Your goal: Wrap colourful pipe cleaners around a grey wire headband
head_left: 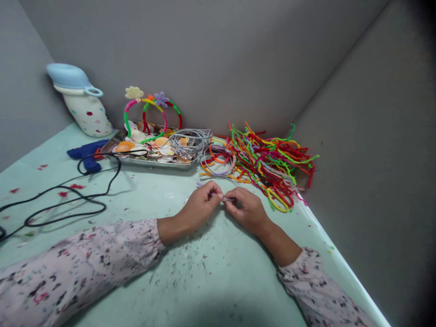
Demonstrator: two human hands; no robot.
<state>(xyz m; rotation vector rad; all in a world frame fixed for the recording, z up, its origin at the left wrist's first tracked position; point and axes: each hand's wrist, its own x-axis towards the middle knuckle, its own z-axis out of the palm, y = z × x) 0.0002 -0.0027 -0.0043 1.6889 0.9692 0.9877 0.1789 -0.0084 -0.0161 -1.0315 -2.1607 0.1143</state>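
My left hand (203, 203) and my right hand (247, 210) meet over the middle of the table, fingertips almost touching. Both pinch a thin greyish-purple pipe cleaner (230, 200), mostly covered by my fingers. A small lilac tip (199, 184) shows just beyond my left hand. Right behind the hands lies a loop of grey wire (204, 169), partly wrapped in coloured pipe cleaner. A big pile of pipe cleaners (272, 159) in red, green, yellow and pink spreads to the right of it.
A metal tray (160, 164) holds shells, a grey wire coil (192, 141) and two flower-topped hoops (165, 119). To its left are a blue glue gun (89, 155) with a looping black cord (98, 200) and a white bottle (89, 111). Grey walls border the table (190, 290).
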